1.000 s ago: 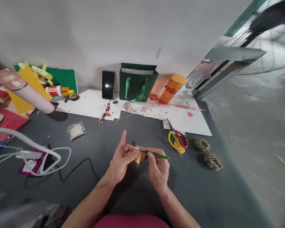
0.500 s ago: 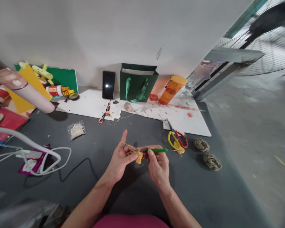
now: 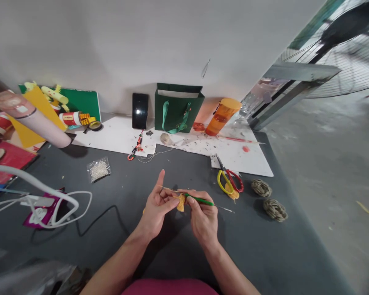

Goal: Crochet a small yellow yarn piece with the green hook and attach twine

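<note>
Between thumb and fingers my left hand [image 3: 156, 207] pinches a small yellow crochet piece [image 3: 181, 203], its index finger raised with yarn running over it. My right hand [image 3: 204, 219] is closed around the green handle of a crochet hook [image 3: 199, 199]. One end of the hook reaches the crochet piece; a thin metal shaft sticks out to the right. The exact tip at the stitches is too small to make out. Right of my hands lie scissors [image 3: 223, 180] with one yellow and one red handle, partly over another yellow piece [image 3: 233, 194].
Two grey-green yarn bundles [image 3: 261, 187] lie at the right. A bag of white beads [image 3: 99, 169] and a white cable [image 3: 61, 192] are at the left. Along the wall stand a phone [image 3: 140, 110], a dark green paper bag [image 3: 178, 110], an orange cup [image 3: 223, 116] and a pink bottle [image 3: 39, 123].
The crochet hook has tilted, its right end now pointing lower. My right hand has shifted slightly left and turned, while the left keeps its pinch.
</note>
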